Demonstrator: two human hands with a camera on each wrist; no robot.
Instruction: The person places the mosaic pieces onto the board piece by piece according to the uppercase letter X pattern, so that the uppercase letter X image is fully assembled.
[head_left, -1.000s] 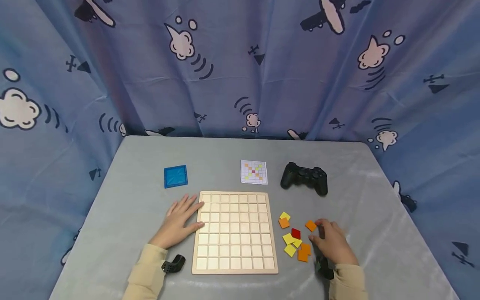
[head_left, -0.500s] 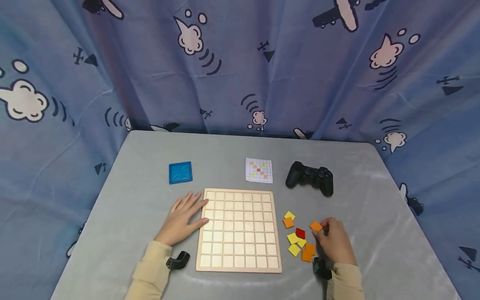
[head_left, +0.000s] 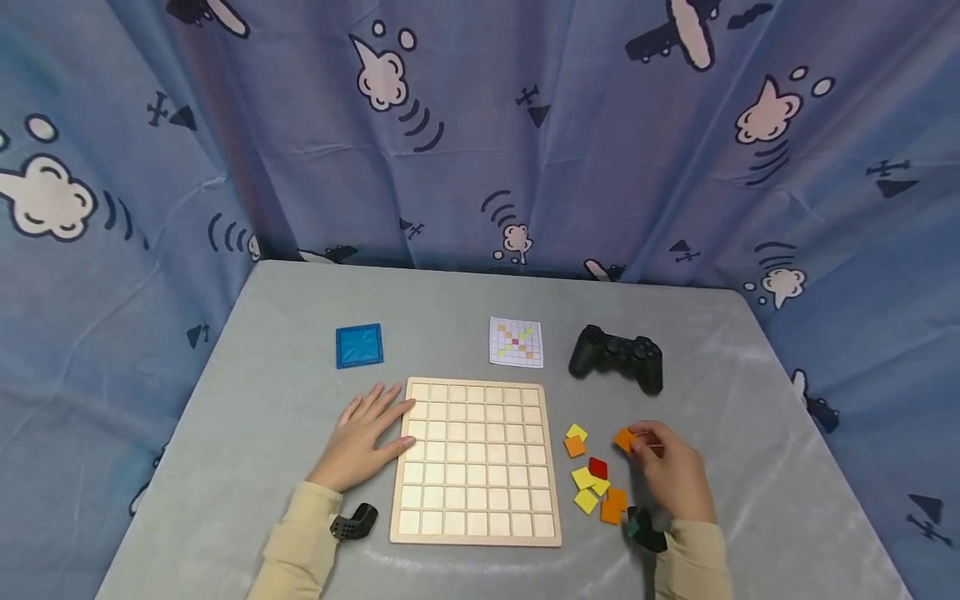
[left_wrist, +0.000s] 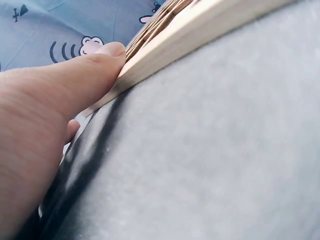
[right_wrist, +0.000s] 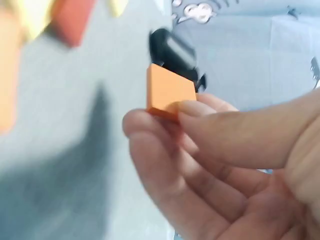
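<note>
My right hand (head_left: 672, 471) pinches an orange square tile (right_wrist: 171, 91) between thumb and fingers, lifted off the table as its shadow shows in the right wrist view. To its left lie loose tiles: a red tile (head_left: 597, 468), several yellow tiles (head_left: 587, 501) and more orange tiles (head_left: 574, 447), some overlapping. My left hand (head_left: 365, 442) rests with spread fingers at the left edge of a wooden grid board (head_left: 476, 538). In the left wrist view its thumb (left_wrist: 95, 75) touches the board's rim (left_wrist: 150, 60). The board's square cells hold no coloured tiles.
Behind the board lie a blue square tray (head_left: 359, 346) and a printed pattern card (head_left: 515, 342) with coloured squares. A black game controller (head_left: 617, 358) sits at the back right. A patterned blue curtain (head_left: 450, 125) hangs beyond the grey table's far edge.
My right hand has taken hold of the orange tile and raised it from the table. The left hand stays on the board's edge. The head view has shifted slightly.
</note>
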